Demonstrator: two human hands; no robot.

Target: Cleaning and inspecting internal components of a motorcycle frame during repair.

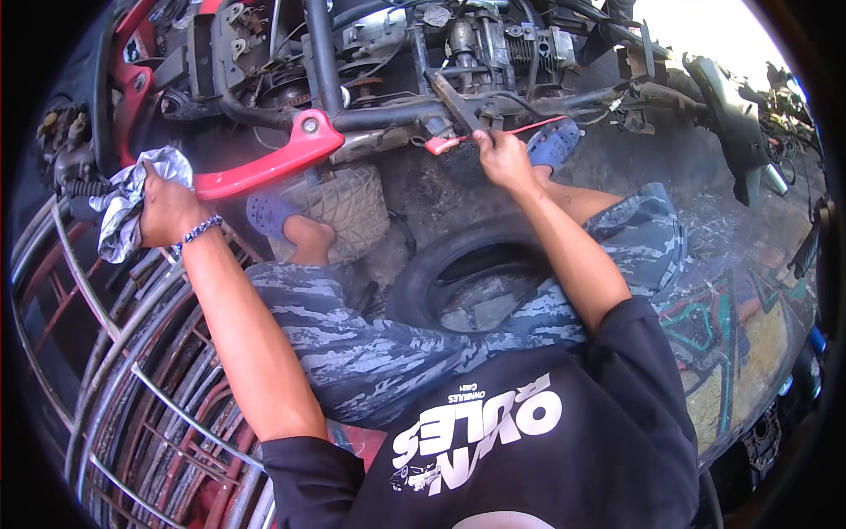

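Note:
My left hand (167, 212) is closed around a crumpled silver-grey cloth (115, 220), beside the end of a curved red bar (264, 167) on the vehicle frame. My right hand (507, 161) is closed on the near end of a dark flat bar (455, 103), which slants up and left across the frame tube (388, 116). What the bar is, I cannot tell. A small red piece (441, 145) and a thin red line (539, 124) lie close to that hand.
An engine (476, 48) with hoses sits in the frame ahead. Between my legs lies a black tyre (414, 286), and a knobbly wheel (352, 207) stands by my left foot. Bent metal tubes (123, 326) are stacked at the left. A dark panel (727, 115) hangs at the right.

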